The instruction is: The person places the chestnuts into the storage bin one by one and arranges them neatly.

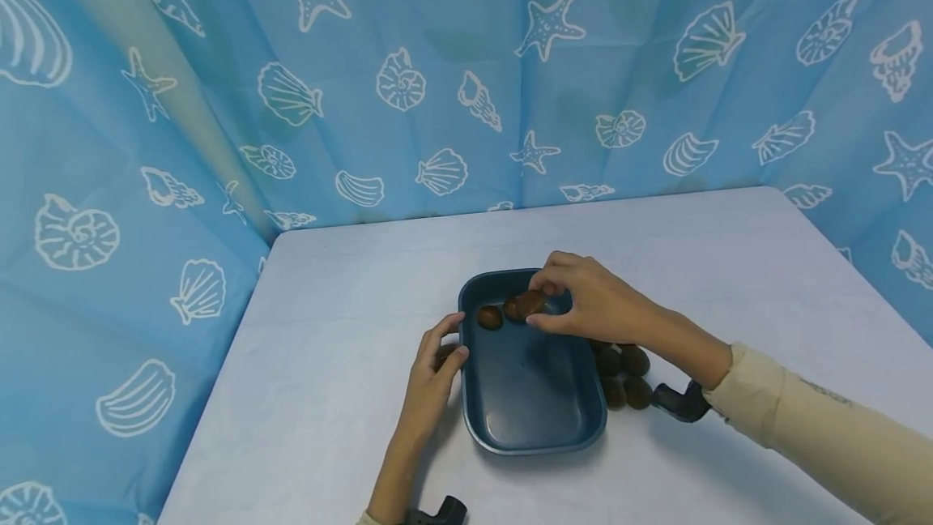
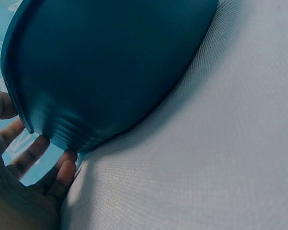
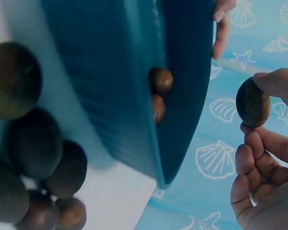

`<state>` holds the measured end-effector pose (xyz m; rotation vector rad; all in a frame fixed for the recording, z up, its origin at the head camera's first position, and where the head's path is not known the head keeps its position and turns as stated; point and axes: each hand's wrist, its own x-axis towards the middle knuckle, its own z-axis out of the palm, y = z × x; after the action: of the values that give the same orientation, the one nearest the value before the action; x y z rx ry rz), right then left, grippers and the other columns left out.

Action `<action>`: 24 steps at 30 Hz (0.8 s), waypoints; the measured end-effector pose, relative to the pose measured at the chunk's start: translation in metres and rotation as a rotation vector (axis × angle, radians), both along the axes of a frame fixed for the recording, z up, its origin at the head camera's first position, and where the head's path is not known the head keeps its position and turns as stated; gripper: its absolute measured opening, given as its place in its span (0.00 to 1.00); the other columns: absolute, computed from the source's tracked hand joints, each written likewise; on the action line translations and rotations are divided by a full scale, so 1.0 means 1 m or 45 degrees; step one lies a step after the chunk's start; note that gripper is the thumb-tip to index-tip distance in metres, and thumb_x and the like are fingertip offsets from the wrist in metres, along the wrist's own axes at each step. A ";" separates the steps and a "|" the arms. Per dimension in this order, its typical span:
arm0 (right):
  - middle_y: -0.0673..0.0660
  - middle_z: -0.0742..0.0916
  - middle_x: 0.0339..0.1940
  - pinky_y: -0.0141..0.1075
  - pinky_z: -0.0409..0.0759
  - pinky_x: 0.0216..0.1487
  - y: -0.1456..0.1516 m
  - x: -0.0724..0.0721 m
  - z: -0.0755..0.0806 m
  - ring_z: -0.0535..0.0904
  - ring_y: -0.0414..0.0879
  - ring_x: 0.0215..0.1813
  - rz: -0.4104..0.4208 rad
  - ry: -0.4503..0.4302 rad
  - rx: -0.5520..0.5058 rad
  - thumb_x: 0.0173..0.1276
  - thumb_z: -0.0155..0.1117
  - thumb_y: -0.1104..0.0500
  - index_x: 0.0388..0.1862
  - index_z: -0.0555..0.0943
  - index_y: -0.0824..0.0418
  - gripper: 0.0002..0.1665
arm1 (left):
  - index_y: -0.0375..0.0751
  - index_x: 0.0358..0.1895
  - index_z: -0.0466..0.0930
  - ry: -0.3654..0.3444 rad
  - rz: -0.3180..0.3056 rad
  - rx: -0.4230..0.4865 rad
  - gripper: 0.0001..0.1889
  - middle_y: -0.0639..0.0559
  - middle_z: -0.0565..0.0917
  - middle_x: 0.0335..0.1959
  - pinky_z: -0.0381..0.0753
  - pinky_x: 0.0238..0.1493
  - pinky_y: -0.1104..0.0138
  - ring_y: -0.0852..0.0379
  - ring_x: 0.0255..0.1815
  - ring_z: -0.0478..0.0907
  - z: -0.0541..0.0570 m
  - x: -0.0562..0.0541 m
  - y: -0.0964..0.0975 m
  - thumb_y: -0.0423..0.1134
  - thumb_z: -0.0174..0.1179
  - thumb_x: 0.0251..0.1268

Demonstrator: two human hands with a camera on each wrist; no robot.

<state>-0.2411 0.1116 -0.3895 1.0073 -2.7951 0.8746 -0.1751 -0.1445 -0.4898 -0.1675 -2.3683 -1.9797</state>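
A deep blue rectangular tray with rounded corners sits on the table. My left hand is at its left side, fingertips touching the outer wall and rim; the left wrist view shows those fingers spread along the wall. Above the tray's far end, my right hand pinches a smooth brown egg-shaped piece between thumb and fingertips, its other fingers loosely bent. Inside the tray, near the far left corner, lie two similar brown rounded pieces, one of them this piece.
Several dark brown rounded pieces lie clustered against the tray's right side, under my right forearm. White cloth covers the table. A blue curtain printed with shells and starfish hangs behind the table and along its left side.
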 end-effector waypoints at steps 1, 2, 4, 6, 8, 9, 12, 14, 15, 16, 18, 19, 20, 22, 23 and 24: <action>0.47 0.77 0.36 0.43 0.80 0.45 -0.003 -0.001 0.000 0.76 0.43 0.41 0.005 -0.001 -0.021 0.58 0.78 0.49 0.46 0.85 0.55 0.19 | 0.51 0.72 0.70 -0.001 -0.002 0.001 0.23 0.46 0.71 0.65 0.71 0.64 0.49 0.42 0.61 0.76 0.004 0.002 0.000 0.35 0.52 0.76; 0.46 0.77 0.36 0.42 0.80 0.44 -0.005 -0.002 -0.001 0.75 0.42 0.40 0.003 0.002 -0.037 0.58 0.78 0.50 0.46 0.85 0.55 0.19 | 0.49 0.72 0.70 -0.004 -0.004 0.003 0.23 0.45 0.71 0.65 0.71 0.64 0.49 0.41 0.61 0.76 0.009 0.003 0.001 0.34 0.52 0.76; 0.47 0.76 0.35 0.41 0.78 0.40 -0.011 -0.002 -0.002 0.73 0.42 0.38 -0.018 0.002 -0.059 0.58 0.77 0.50 0.45 0.85 0.55 0.18 | 0.48 0.71 0.70 -0.010 -0.010 0.003 0.23 0.44 0.71 0.64 0.71 0.64 0.49 0.40 0.60 0.76 0.017 0.007 0.001 0.33 0.52 0.76; 0.48 0.75 0.33 0.40 0.75 0.36 -0.017 -0.003 -0.002 0.72 0.43 0.36 -0.059 -0.004 -0.061 0.59 0.77 0.48 0.45 0.85 0.55 0.19 | 0.48 0.71 0.70 -0.012 -0.016 0.006 0.23 0.43 0.71 0.64 0.71 0.64 0.49 0.39 0.61 0.75 0.022 0.008 0.001 0.33 0.52 0.75; 0.49 0.75 0.28 0.38 0.71 0.30 -0.022 -0.004 -0.001 0.70 0.43 0.31 -0.100 -0.036 -0.053 0.60 0.76 0.46 0.47 0.84 0.54 0.21 | 0.48 0.71 0.71 -0.012 -0.020 0.010 0.23 0.42 0.71 0.64 0.72 0.64 0.50 0.39 0.60 0.76 0.024 0.009 0.001 0.33 0.52 0.75; 0.49 0.74 0.25 0.38 0.69 0.27 -0.024 -0.004 0.000 0.70 0.44 0.27 -0.118 -0.065 -0.052 0.60 0.75 0.45 0.48 0.84 0.54 0.22 | 0.48 0.71 0.71 -0.010 -0.023 0.014 0.23 0.42 0.71 0.64 0.72 0.63 0.50 0.39 0.60 0.76 0.024 0.009 0.001 0.33 0.52 0.75; 0.49 0.72 0.17 0.36 0.66 0.21 -0.030 -0.005 0.002 0.67 0.44 0.18 -0.140 -0.165 -0.046 0.61 0.74 0.43 0.52 0.84 0.53 0.24 | 0.48 0.71 0.70 -0.005 -0.031 0.014 0.23 0.42 0.71 0.64 0.72 0.63 0.50 0.40 0.60 0.76 0.024 0.010 0.000 0.33 0.52 0.75; 0.49 0.70 0.13 0.35 0.64 0.18 -0.033 -0.006 0.002 0.66 0.44 0.14 -0.139 -0.226 -0.040 0.62 0.73 0.43 0.53 0.83 0.52 0.24 | 0.46 0.71 0.70 -0.007 -0.033 0.011 0.23 0.43 0.70 0.64 0.71 0.63 0.50 0.41 0.60 0.76 0.023 0.009 0.000 0.34 0.52 0.76; 0.49 0.70 0.12 0.35 0.64 0.17 -0.034 -0.006 0.002 0.65 0.44 0.14 -0.134 -0.243 -0.038 0.62 0.73 0.43 0.53 0.83 0.52 0.24 | 0.46 0.71 0.70 -0.009 -0.033 0.009 0.23 0.43 0.70 0.64 0.71 0.64 0.50 0.41 0.60 0.76 0.023 0.009 0.000 0.34 0.52 0.76; 0.48 0.70 0.12 0.35 0.64 0.17 -0.036 -0.007 0.001 0.65 0.44 0.14 -0.124 -0.257 -0.036 0.62 0.73 0.43 0.53 0.83 0.53 0.24 | 0.45 0.72 0.70 -0.012 -0.031 0.005 0.23 0.43 0.70 0.64 0.71 0.64 0.50 0.42 0.60 0.76 0.023 0.009 0.000 0.33 0.52 0.76; 0.48 0.70 0.12 0.34 0.63 0.17 -0.038 -0.008 -0.002 0.65 0.43 0.14 -0.107 -0.269 -0.029 0.62 0.73 0.44 0.53 0.83 0.53 0.24 | 0.45 0.72 0.69 -0.020 -0.030 0.005 0.23 0.44 0.70 0.65 0.72 0.64 0.51 0.43 0.60 0.76 0.023 0.008 0.000 0.33 0.51 0.76; 0.48 0.70 0.12 0.34 0.63 0.17 -0.039 -0.009 -0.004 0.65 0.43 0.14 -0.101 -0.273 -0.028 0.62 0.73 0.44 0.53 0.83 0.54 0.24 | 0.45 0.72 0.69 -0.021 -0.031 0.004 0.23 0.44 0.70 0.65 0.72 0.64 0.51 0.43 0.60 0.76 0.023 0.008 0.000 0.33 0.51 0.76; 0.48 0.70 0.12 0.34 0.64 0.18 -0.040 -0.009 -0.005 0.66 0.43 0.14 -0.096 -0.277 -0.027 0.62 0.73 0.44 0.53 0.83 0.54 0.24 | 0.45 0.72 0.69 -0.022 -0.034 0.003 0.23 0.44 0.70 0.65 0.72 0.64 0.51 0.43 0.60 0.76 0.023 0.008 0.000 0.33 0.51 0.76; 0.48 0.70 0.12 0.34 0.64 0.19 -0.041 -0.010 -0.010 0.66 0.42 0.15 -0.085 -0.281 -0.024 0.63 0.73 0.45 0.53 0.83 0.54 0.23 | 0.46 0.72 0.69 -0.021 -0.040 0.005 0.23 0.45 0.70 0.65 0.72 0.64 0.52 0.44 0.61 0.76 0.024 0.008 -0.001 0.34 0.52 0.76; 0.48 0.71 0.13 0.34 0.64 0.19 -0.042 -0.010 -0.012 0.66 0.42 0.15 -0.080 -0.280 -0.016 0.63 0.73 0.45 0.53 0.83 0.55 0.24 | 0.46 0.72 0.69 -0.018 -0.042 0.004 0.23 0.45 0.70 0.65 0.72 0.64 0.52 0.45 0.61 0.76 0.023 0.008 -0.001 0.34 0.52 0.76; 0.48 0.71 0.13 0.35 0.65 0.20 -0.042 -0.010 -0.013 0.66 0.42 0.16 -0.076 -0.282 -0.013 0.63 0.72 0.45 0.53 0.83 0.55 0.23 | 0.46 0.72 0.69 -0.014 -0.042 0.003 0.23 0.44 0.70 0.65 0.72 0.64 0.52 0.45 0.61 0.76 0.023 0.008 -0.002 0.35 0.52 0.76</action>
<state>-0.2513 0.0694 -0.4030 0.8699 -2.9795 1.0518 -0.1675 -0.1464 -0.4664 -0.1975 -2.3852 -2.0030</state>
